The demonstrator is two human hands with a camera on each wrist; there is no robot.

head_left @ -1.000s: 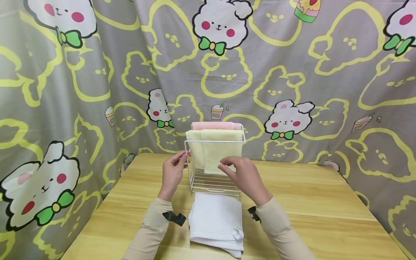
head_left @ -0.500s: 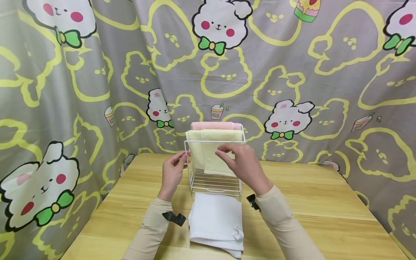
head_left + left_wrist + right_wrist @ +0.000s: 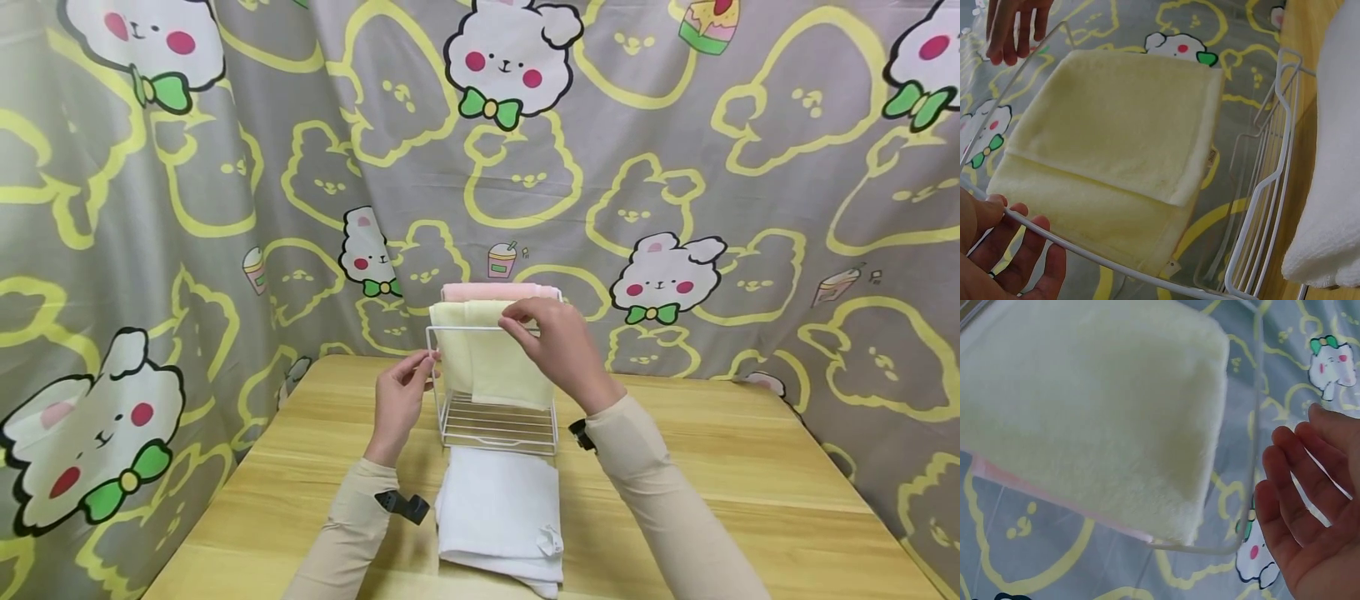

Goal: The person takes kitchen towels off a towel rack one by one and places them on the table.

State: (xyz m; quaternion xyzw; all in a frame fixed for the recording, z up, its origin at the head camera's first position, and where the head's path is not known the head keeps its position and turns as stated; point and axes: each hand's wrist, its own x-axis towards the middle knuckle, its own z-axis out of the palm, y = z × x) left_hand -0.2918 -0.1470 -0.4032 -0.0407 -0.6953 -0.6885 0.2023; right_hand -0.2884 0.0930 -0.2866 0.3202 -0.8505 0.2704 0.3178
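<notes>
My left hand grips the left side post of a white wire rack with thumb and fingers. A pale yellow folded towel hangs over a bar of the rack; in the left wrist view, the towel hangs in two layers. Behind it hangs a pink towel, mostly hidden. My right hand is raised in front of the rack's upper right part. Seen from the right wrist, that hand has loosely bent fingers with nothing between them, beside the frame's top wire.
In front of the rack, a folded white towel lies on the wooden table. A grey curtain with cartoon rabbits hangs behind the table and on both sides.
My right hand has risen from in front of the yellow towel's lower part to the height of the rack's top bar. The left hand keeps its place on the post.
</notes>
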